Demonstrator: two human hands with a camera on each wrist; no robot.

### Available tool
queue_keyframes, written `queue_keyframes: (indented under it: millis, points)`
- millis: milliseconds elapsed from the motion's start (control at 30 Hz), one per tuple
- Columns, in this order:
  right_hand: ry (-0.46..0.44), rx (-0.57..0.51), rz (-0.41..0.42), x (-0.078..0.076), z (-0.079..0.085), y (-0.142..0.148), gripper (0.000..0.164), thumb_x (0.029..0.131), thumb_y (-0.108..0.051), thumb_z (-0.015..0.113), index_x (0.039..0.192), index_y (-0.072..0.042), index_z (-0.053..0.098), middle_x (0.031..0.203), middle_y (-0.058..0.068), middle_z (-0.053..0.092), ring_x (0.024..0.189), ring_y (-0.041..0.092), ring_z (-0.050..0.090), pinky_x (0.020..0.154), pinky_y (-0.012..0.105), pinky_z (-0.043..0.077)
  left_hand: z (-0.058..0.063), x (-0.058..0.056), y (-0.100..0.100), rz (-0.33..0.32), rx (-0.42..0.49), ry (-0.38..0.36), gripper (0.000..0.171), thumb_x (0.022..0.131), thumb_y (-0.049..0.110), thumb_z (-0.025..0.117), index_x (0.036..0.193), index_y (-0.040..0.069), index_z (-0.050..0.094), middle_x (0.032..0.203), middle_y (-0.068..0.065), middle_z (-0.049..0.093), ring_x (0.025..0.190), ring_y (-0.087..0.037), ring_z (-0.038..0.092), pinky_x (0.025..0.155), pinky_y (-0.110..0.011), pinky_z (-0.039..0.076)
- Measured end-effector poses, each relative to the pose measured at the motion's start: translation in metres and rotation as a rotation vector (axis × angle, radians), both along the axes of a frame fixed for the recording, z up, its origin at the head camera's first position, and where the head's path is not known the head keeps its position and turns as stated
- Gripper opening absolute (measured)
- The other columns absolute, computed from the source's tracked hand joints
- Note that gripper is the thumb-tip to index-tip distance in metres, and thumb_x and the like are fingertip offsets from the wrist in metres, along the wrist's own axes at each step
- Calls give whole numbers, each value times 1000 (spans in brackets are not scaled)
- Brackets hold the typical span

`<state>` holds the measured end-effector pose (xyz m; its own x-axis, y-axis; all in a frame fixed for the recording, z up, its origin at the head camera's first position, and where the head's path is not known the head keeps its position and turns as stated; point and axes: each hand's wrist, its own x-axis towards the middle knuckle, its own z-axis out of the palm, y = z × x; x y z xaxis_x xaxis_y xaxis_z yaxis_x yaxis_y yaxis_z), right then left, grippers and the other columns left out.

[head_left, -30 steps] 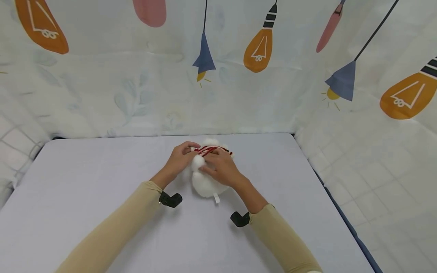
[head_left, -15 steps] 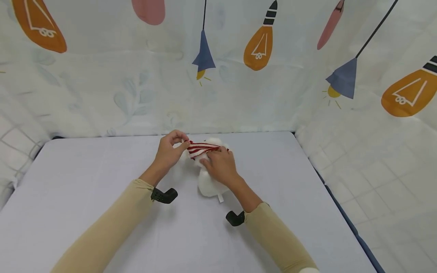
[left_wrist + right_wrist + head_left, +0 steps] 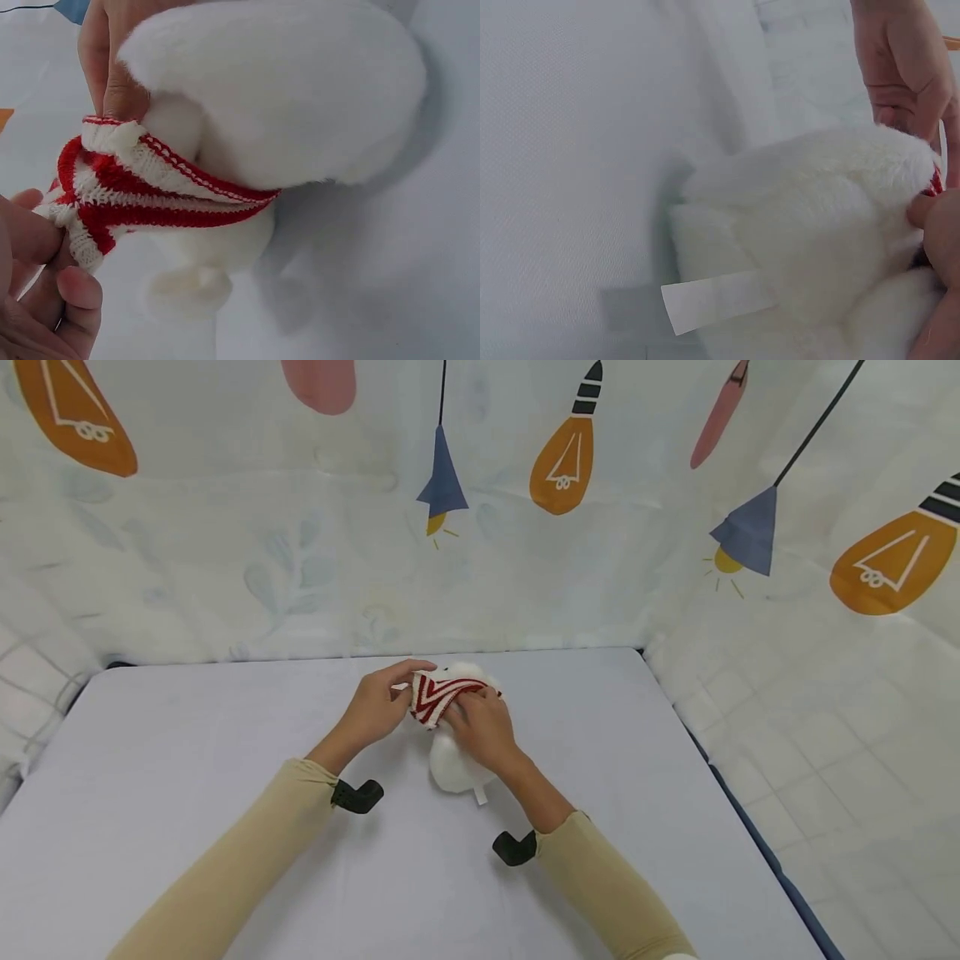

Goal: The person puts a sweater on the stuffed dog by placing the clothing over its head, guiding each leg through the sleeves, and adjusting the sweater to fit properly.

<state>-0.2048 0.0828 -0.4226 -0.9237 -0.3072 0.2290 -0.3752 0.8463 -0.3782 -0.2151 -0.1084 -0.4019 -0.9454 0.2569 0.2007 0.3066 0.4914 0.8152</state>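
A printed curtain (image 3: 337, 568) is hanging behind a white-covered table (image 3: 420, 893). On the table's far half, near the middle, a white plush toy (image 3: 450, 768) is resting, its rounded body lying to the near side.

The person's right hand (image 3: 483, 731) is pressing over the toy's right side, fingers bending inward and seemingly clamping the near edge of a striped knit piece (image 3: 431, 697). The left hand (image 3: 375, 703), just left of the toy, is clearly pinching the knit's left end between thumb and fingers. The knit is crossing the toy's narrow part; whether it is passing fully around, I cannot tell.

Half a second ago that left end was stretching out in a long, narrow band; now it is fanning wider and drooping nearer, showing V-shaped stripes. This is suggesting that the arranging is only partway along, with both hands keeping the fabric in place.

Smallest, a white tag (image 3: 481, 795) is sticking out at the toy's near end.
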Motion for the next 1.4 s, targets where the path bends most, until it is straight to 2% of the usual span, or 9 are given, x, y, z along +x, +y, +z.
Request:
queue_keyframes:
  millis: [100, 367, 500, 633, 767, 967, 1100, 1233, 1400]
  points:
    - [-28, -34, 29, 1, 0, 1, 30, 100, -33, 50, 110, -12, 68, 112, 5, 71, 109, 29, 55, 92, 47, 44, -1, 0, -2, -23, -4, -20, 54, 91, 2, 53, 138, 27, 53, 121, -11, 63, 87, -22, 70, 59, -28, 48]
    - [-21, -65, 85, 5, 0, 2, 19, 96, -24, 55, 97, -9, 67, 99, 7, 71, 107, 29, 54, 92, 47, 45, 3, -2, -1, -137, -132, -144, 72, 86, 10, 62, 149, 21, 31, 118, -14, 66, 78, -18, 70, 67, -30, 50]
    - [-32, -92, 116, 5, 2, 2, 22, 96, -16, 49, 85, -8, 66, 89, 6, 68, 104, 27, 53, 92, 43, 44, 9, -1, 8, -171, -283, -122, 69, 85, 12, 63, 147, 19, 34, 111, -10, 63, 68, -16, 61, 59, -29, 44]
    - [-81, -258, 110, 6, 1, 3, 28, 95, -17, 44, 72, -7, 56, 75, 9, 58, 92, 27, 52, 83, 40, 43, 7, 1, 14, -158, -356, -100, 58, 85, 15, 63, 140, 18, 44, 101, -9, 62, 67, -16, 52, 58, -29, 42]
    - [-86, -342, 103, 6, 0, 8, 24, 94, -23, 53, 77, -7, 54, 78, 9, 55, 88, 24, 52, 78, 37, 41, 1, 4, 17, -124, -309, -98, 46, 87, 16, 63, 131, 18, 51, 94, -8, 61, 70, -16, 53, 60, -29, 44]
    - [-35, -262, 151, 6, -1, 15, 25, 96, -28, 58, 84, -6, 53, 85, 7, 54, 91, 22, 50, 78, 36, 40, -5, 3, 13, -124, -47, -186, 40, 89, 8, 61, 126, 19, 50, 101, -10, 60, 67, -18, 63, 59, -31, 53]
    - [6, -170, 158, 10, -3, 23, 25, 96, -28, 57, 97, -2, 60, 106, 10, 59, 105, 25, 53, 91, 39, 45, -3, 5, 6, -38, 66, -166, 39, 90, 10, 62, 127, 15, 50, 109, -11, 58, 86, -22, 62, 58, -32, 53]
    - [-62, -163, 120, 18, -8, 36, 35, 97, -21, 58, 121, 3, 58, 128, 12, 54, 120, 27, 53, 102, 41, 45, 0, 7, -5, 6, 101, -157, 36, 91, 11, 62, 125, 14, 51, 114, -11, 58, 93, -25, 59, 58, -35, 53]
    - [-178, -285, 111, 19, -15, 43, 39, 95, -26, 61, 125, -1, 56, 137, 10, 51, 131, 24, 48, 103, 41, 46, 3, 9, -14, -68, 60, -211, 30, 95, 15, 59, 124, 13, 52, 122, -12, 56, 103, -29, 58, 74, -43, 54]
